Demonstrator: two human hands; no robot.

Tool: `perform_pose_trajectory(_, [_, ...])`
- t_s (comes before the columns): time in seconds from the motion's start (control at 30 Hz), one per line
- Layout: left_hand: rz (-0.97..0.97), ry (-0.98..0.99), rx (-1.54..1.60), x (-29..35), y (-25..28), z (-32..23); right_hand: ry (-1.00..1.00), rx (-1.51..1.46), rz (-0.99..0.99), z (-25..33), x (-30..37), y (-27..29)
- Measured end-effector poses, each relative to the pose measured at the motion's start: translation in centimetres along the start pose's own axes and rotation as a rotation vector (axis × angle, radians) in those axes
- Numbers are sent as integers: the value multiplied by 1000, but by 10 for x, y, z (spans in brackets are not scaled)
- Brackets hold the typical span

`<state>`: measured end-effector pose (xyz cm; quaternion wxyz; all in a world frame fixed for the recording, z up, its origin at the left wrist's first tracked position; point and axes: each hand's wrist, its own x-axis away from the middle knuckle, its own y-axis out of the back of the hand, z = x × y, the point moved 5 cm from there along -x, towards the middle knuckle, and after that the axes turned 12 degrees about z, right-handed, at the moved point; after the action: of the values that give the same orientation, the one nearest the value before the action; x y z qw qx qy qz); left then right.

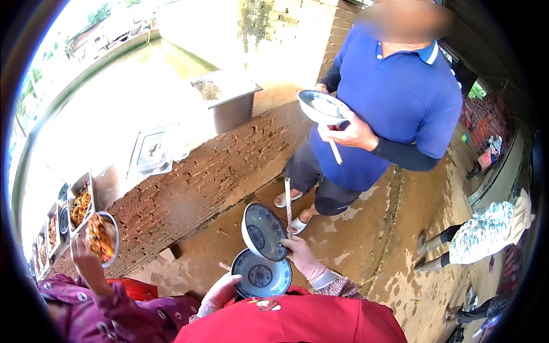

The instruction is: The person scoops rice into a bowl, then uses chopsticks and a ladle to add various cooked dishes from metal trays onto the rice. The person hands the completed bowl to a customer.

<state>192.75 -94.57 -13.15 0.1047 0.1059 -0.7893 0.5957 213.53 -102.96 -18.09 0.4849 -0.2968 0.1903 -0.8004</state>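
My left hand [219,292] holds a blue-and-white patterned bowl [261,278] from below, close to my red top. My right hand [301,253] grips a second, similar bowl [263,230], tilted on its side just above the first and touching its rim. The same hand also holds a pair of pale chopsticks [288,204] pointing straight up. Both bowls look empty.
A person in a blue shirt [394,97] stands ahead holding a bowl [323,107] and chopsticks. At my left a person in a purple sleeve [97,308] lifts a bowl of food [103,235]. A brick wall [200,177] carries food trays [80,203] and a metal box [229,100].
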Motion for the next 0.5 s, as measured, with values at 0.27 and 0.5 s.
perform_pose_trajectory(0.27, [-60, -233, -123, -13, 93, -80, 247, 425, 5, 82, -188, -29])
perform_pose_trajectory(0.5, [-205, -410, -90, -9, 107, -102, 76, 371, -133, 46, -181, 33])
